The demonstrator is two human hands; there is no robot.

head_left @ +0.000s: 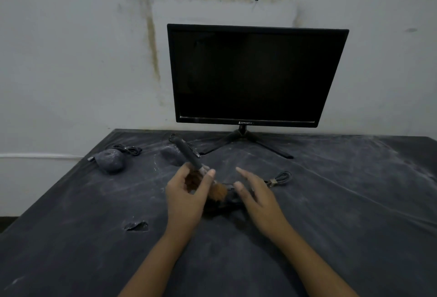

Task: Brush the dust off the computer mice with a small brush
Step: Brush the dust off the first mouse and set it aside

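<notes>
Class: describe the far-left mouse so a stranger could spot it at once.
Start at the monitor on the dark table. Go left to the table's far corner, where the mouse lies. It is dust-grey, left of the other dusty mouse, cable bundled behind it.

- The left forearm (151,261) comes in from the bottom edge and goes up and to the right; it is bare.
- The left hand (186,195) shows its back to the camera. Its fingers and thumb are curled round the brush (189,154) and pinch it near the bristles.
- The right forearm (307,256), also bare, comes in from the bottom right and goes up and to the left.
- The right hand (256,193) holds nothing. Its fingers are nearly straight and a little spread, and they point up and to the left, toward the left hand.
- The two hands are near each other but do not touch.
</notes>
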